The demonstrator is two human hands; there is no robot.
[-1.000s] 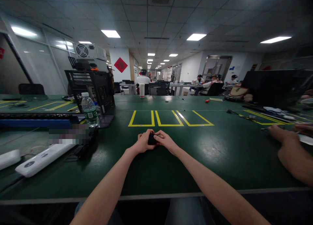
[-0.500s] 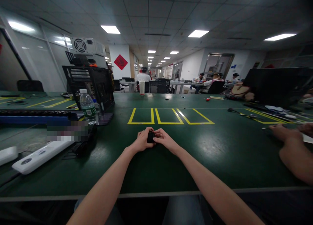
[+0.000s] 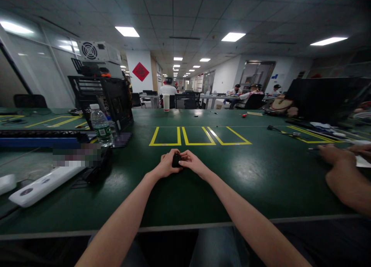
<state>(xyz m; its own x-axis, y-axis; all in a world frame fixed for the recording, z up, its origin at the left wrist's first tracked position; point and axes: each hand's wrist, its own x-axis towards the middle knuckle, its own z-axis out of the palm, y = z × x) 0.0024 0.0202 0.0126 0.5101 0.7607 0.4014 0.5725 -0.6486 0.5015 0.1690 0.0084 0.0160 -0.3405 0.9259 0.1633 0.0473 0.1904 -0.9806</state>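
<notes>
A small dark block-like object sits between my two hands, low over the green table; its kind is too dark and too covered to make out. My left hand grips it from the left, thumb below and fingers over its top. The fingertips of my right hand pinch at its right side. Just beyond my hands, yellow tape outlines mark the table top.
On the left stand a water bottle, an opened black computer case and a white power strip. A white cup is farther back. At right, a co-worker's hands work near a cable.
The whole view has shifted slightly, so things appear a little farther left and higher. My hands keep nearly the same hold on the dark object.
</notes>
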